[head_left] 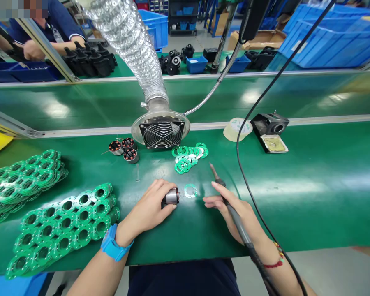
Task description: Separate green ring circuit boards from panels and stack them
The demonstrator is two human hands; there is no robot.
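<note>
Clasping, in the head view, a wire-wound motor core (172,196) turned sideways in the left hand (152,205), just left of a single ring board (185,190) on the table (327,197). Holding a soldering iron (238,224) in the right hand (242,207), tip pointing away. Facing overlapping green rings (182,165) near a fan (163,135), with three more cores (131,156) farther left.

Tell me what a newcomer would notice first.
The silver duct probably strikes first, hanging from the top, left of centre, to a fan at the back of the bench. Nearer, the left hand grips a metal cylinder and the right hand a soldering iron. Green ring boards lie stacked at left.
</note>
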